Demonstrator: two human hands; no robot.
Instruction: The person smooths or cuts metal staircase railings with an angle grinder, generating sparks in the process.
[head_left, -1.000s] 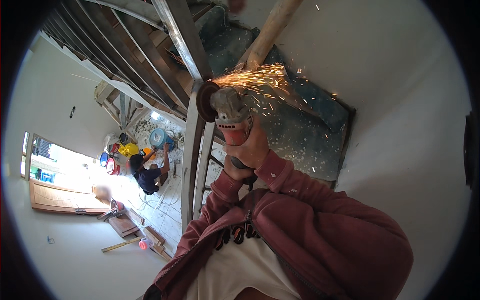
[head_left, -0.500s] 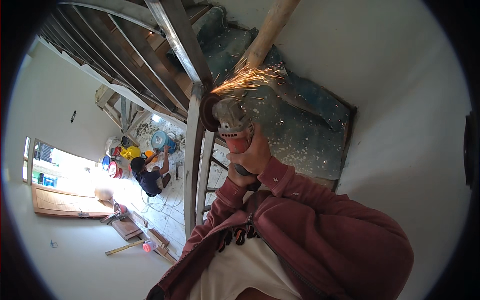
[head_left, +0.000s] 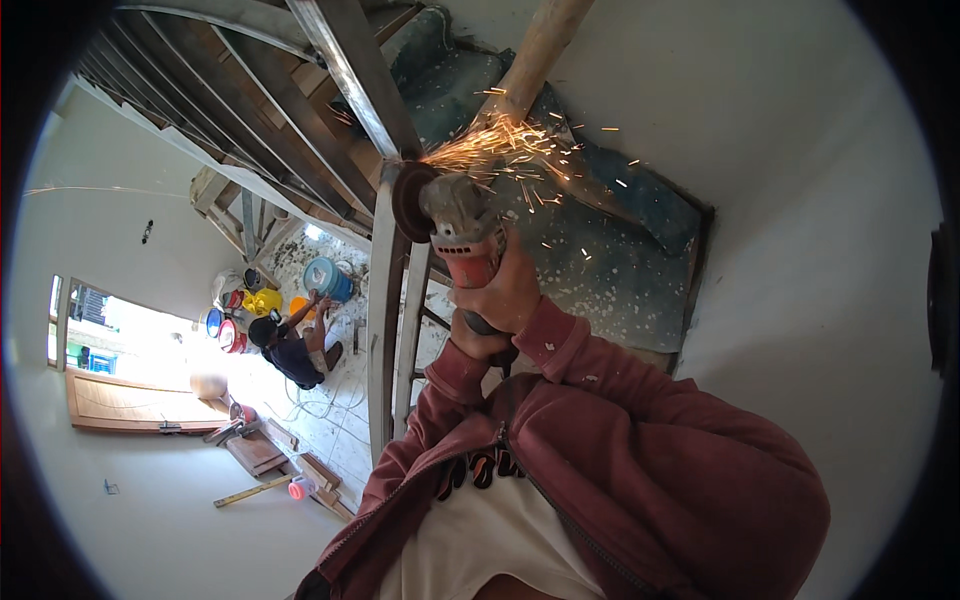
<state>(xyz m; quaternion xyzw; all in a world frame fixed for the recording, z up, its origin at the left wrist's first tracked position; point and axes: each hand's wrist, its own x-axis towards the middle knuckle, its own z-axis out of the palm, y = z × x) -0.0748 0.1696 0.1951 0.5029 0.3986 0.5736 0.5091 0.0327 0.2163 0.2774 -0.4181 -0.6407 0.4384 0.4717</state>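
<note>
"Where upper left runs into centre, what looms largest?"

"A steel railing (head_left: pixel 357 78), its post (head_left: pixel 384 310) reaching down past the middle."

"And the angle grinder (head_left: pixel 458 213)?"

"At the centre, just right of that post, head upward."

"The person's hands?"

"Both clamped on it: right hand (head_left: pixel 505 294) around the red body, left hand (head_left: pixel 477 342) lower, around its rear end."

"Smallest?"

"Its abrasive disc (head_left: pixel 410 203), edge at the railing's joint (head_left: pixel 400 166), throwing orange sparks (head_left: pixel 490 148) rightward."

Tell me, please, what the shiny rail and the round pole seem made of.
Shiny rail: probably bare steel, smooth grey; it reflects light, and sparks fly from the disc at its lower end. Round pole: likely unpainted wood, given its matt tan surface.
</note>
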